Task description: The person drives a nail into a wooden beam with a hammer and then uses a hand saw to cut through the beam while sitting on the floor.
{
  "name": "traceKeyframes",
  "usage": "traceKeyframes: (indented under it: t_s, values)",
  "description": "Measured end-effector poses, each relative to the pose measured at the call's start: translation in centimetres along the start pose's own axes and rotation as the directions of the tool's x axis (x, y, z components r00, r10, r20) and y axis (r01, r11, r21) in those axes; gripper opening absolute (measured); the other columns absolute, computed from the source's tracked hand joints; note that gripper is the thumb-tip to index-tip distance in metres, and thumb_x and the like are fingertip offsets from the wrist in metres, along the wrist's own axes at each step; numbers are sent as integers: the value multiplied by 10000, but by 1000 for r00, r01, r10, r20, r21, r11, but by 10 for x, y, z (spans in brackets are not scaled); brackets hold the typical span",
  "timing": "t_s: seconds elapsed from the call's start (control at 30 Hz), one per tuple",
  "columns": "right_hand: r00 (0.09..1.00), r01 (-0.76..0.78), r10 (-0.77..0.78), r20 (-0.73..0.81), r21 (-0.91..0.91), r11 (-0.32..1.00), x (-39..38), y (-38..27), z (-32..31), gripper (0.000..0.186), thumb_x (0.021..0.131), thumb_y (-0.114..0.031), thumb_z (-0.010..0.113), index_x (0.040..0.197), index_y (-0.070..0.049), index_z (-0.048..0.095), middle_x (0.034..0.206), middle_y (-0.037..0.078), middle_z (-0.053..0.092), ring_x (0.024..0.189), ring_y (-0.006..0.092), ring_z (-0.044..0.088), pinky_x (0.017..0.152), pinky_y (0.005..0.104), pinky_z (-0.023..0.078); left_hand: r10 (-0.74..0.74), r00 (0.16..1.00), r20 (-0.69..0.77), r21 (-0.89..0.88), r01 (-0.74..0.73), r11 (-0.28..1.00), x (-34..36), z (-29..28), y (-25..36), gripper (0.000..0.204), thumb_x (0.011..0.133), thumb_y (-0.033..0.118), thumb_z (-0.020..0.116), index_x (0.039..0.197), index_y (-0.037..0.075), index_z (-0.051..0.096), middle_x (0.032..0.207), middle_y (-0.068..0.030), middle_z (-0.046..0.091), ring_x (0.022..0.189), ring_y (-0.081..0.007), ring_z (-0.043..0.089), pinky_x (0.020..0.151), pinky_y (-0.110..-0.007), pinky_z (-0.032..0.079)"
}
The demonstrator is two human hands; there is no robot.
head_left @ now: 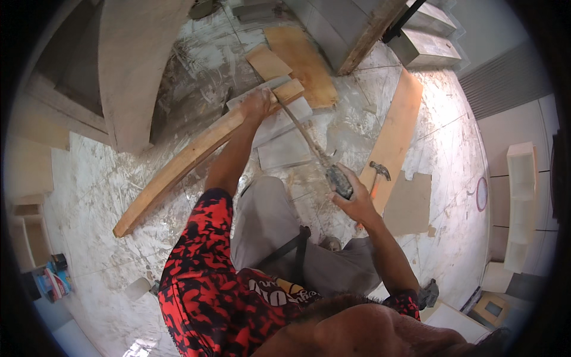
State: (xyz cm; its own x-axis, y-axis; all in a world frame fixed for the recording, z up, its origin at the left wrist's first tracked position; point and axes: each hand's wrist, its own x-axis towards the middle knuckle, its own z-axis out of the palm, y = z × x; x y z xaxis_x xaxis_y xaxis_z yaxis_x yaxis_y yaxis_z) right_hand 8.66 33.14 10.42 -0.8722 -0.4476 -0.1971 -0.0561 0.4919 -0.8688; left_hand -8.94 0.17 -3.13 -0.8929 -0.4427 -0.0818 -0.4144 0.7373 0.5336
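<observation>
My left hand (pixel 256 107) grips a long pale wooden board (pixel 166 181) near its upper end. The board lies slanted from lower left to upper centre, its upper end over grey blocks (pixel 285 153). My right hand (pixel 351 193) is closed on the worn grey handle of a handsaw (pixel 303 131), whose long blade reaches up to the board just beside my left fingers. A claw hammer (pixel 379 170) with an orange handle lies right of my right hand on a wide wooden plank (pixel 398 119).
Plywood pieces (pixel 303 65) lie on the dusty, stained floor (pixel 95 220) beyond the board. A large leaning panel (pixel 128 65) stands at upper left, a post (pixel 369 35) and steps (pixel 425 44) at upper right. A cardboard sheet (pixel 407 202) and white shelving (pixel 517 208) are on the right.
</observation>
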Motion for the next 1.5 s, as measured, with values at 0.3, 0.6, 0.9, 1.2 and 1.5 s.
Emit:
traceKeyframes:
  t_s: [0.3,0.6,0.9,1.2,1.5]
  values:
    - [998,-66,67,-14,64,996,1,39,11,655,811,-174,660,1407,-42,422,1173,222,624,1083,294,621,932,353,466,-235,969,-74,99,242,965,21,4,11,533,937,395,302,1081,36,669,1099,-242,651,1063,-390,610,921,-477,447]
    - [999,50,-49,-9,55,997,159,54,42,578,794,-106,639,1337,3,475,1110,231,638,947,318,661,820,387,510,-150,985,-89,225,167,960,27,18,21,541,925,370,319,945,3,715,996,-260,669,957,-431,639,899,-492,450]
    - [995,97,-97,-3,108,989,22,61,-7,714,798,-196,678,1426,-55,371,1114,250,632,1002,393,635,840,430,511,-218,972,-85,233,233,944,16,16,14,553,926,390,325,933,1,718,961,-253,678,932,-430,645,821,-487,496]
    - [999,4,0,-55,67,998,168,41,64,702,785,-187,681,1406,-34,393,1057,309,613,940,459,609,813,467,503,-190,978,-93,208,205,956,10,15,22,543,923,366,327,904,-5,724,943,-265,674,947,-422,643,838,-499,478]
    - [997,-67,58,49,207,976,66,40,22,705,772,-135,678,1411,-40,394,1117,279,611,975,406,639,817,433,510,-135,972,-192,269,184,945,11,21,10,472,901,328,382,874,12,732,894,-252,682,850,-437,659,800,-494,502]
